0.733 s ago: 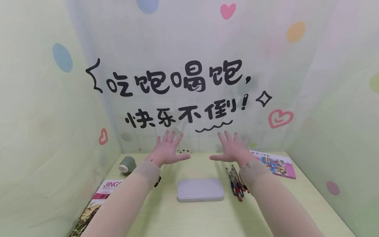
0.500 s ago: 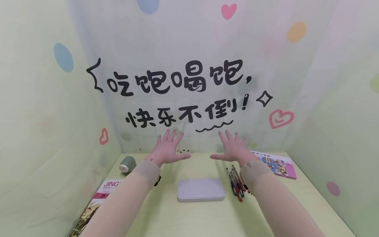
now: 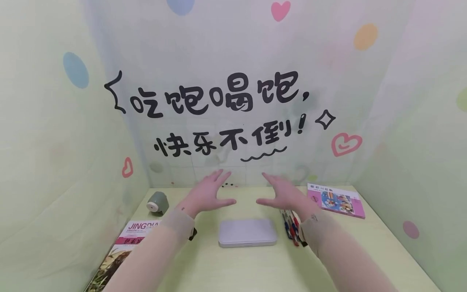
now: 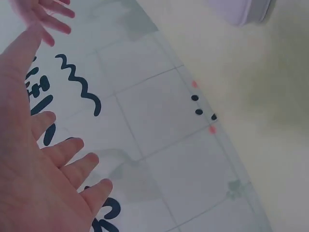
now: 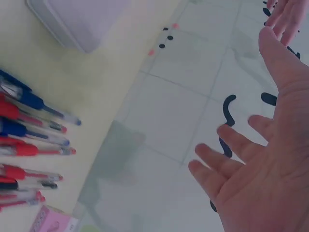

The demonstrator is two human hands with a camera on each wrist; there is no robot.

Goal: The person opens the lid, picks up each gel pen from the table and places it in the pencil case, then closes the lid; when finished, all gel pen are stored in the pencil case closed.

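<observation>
My left hand point(image 3: 208, 194) is held in the air above the back of the table, fingers extended and thumb apart. Opposite it, my right hand point(image 3: 288, 194) hovers in a similar pose, its thumb pointing inward. Neither holds anything. In front of them on the table lies a flat pale purple case point(image 3: 247, 232), closed; it looks like a pencil case. Beside its right end is a bunch of pens point(image 3: 290, 228), partly covered by my right wrist. The right wrist view shows several red and blue pens point(image 5: 29, 104) lying side by side.
A grey-green rounded object point(image 3: 159, 202) with a white round face stands at the back left. Below it lies a magazine point(image 3: 136, 233), partly under my left sleeve. A pink-edged book point(image 3: 337, 201) is at the back right. Printed fabric walls point(image 3: 233, 48) enclose the table point(image 3: 233, 269).
Both hands have turned and dipped slightly, with the fingers less spread in the head view. My right forearm has shifted, so more of the pink-edged book shows. The case stays put.
</observation>
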